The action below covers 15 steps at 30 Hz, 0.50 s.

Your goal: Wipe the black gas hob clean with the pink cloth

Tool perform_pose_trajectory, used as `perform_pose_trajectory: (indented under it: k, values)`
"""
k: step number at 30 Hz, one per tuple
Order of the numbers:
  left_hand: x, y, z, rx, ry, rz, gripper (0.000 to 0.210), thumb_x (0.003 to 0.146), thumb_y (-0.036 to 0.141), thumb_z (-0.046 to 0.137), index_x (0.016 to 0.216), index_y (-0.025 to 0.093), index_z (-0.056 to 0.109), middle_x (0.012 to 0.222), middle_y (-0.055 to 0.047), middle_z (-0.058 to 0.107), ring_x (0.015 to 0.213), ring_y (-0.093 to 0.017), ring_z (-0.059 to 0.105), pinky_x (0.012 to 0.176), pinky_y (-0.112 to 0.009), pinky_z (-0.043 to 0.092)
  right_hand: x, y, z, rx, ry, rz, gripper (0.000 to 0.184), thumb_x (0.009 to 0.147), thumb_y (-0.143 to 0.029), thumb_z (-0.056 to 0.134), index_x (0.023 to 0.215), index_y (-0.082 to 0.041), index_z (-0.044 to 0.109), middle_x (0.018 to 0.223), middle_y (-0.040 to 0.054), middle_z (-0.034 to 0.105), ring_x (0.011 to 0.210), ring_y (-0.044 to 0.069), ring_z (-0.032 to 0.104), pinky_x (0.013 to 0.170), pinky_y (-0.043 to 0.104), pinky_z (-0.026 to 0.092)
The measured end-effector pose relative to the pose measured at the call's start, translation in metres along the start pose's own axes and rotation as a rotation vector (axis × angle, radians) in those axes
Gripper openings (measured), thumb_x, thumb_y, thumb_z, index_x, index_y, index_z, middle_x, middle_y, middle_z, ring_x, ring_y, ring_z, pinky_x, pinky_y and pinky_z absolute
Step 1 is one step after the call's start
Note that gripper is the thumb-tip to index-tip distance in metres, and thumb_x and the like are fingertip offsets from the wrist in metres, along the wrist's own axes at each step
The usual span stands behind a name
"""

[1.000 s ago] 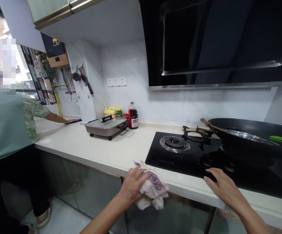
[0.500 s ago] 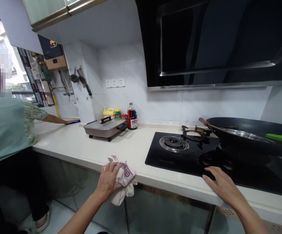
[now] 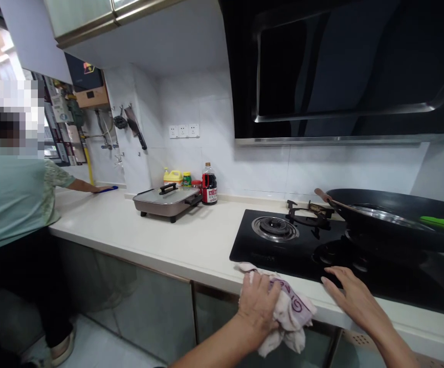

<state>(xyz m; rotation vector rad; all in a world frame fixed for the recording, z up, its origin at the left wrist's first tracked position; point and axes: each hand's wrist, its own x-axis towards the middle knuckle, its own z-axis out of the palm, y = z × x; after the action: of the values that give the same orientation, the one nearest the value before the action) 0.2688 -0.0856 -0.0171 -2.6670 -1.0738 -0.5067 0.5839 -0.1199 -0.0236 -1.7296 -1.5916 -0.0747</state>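
Under my left hand is a bunched white cloth with purple lettering. The hand grips it at the counter's front edge, just before the stove, and part of the cloth hangs over the edge. My right hand rests at the front edge of the black gas stove, thumb and fingers apart, with nothing in it. Beyond that hand sits a large black wok with a wooden handle and a green-handled tool in it. A loose pan support lies at the back of the stove.
An electric pan with a lid stands on the white counter, beside a dark sauce bottle. At far left a co-worker presses a blue cloth on the counter. A cleaver hangs on the wall.
My left hand has slid the cloth right along the counter edge, to in front of the stove. My right hand has hardly moved. The co-worker's hand and blue cloth have shifted slightly left.
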Motion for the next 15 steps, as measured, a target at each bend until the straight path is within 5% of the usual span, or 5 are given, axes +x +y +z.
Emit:
perform_pose_trajectory:
  k: [4,8,13,15]
  values:
    - [0.012,0.017,-0.002,-0.007,0.024,0.057,0.099,0.064,0.063,0.091,0.143,0.019,0.052,0.13,-0.016,0.06,0.118,-0.035,0.053,0.106,-0.058,0.042,-0.02,-0.028,-0.009,0.14,0.181,-0.018,0.044,0.096,-0.059,0.051,0.119,-0.026,0.068,0.135,0.0101,0.062,0.128,0.029,0.06,0.104,0.046,0.053]
    - [0.011,0.015,-0.007,-0.035,0.057,0.108,0.091,0.068,0.059,0.09,0.14,0.018,0.051,0.126,-0.015,0.06,0.112,-0.032,0.053,0.098,-0.051,0.045,-0.062,-0.084,0.009,0.148,0.182,-0.31,0.036,0.099,-0.043,0.056,0.131,-0.028,0.062,0.137,0.0075,0.063,0.127,0.025,0.061,0.105,0.038,0.053]
    - [0.006,0.005,-0.006,-0.141,0.132,0.116,0.044,0.093,0.038,0.065,0.132,0.02,0.055,0.114,-0.011,0.063,0.107,-0.03,0.055,0.097,-0.05,0.047,-0.093,-0.125,0.065,-0.083,0.149,-0.643,0.075,0.09,-0.04,0.067,0.157,-0.022,0.041,0.156,0.0135,0.049,0.143,0.034,0.048,0.112,0.046,0.047]
    - [0.002,-0.003,-0.008,-0.249,0.144,0.122,0.049,0.088,0.036,0.068,0.133,0.02,0.054,0.118,-0.012,0.063,0.11,-0.031,0.056,0.1,-0.051,0.047,-0.093,-0.123,0.082,-0.197,0.196,-0.693,0.091,0.085,-0.043,0.072,0.162,-0.018,0.032,0.159,0.0151,0.046,0.146,0.038,0.042,0.116,0.052,0.04]
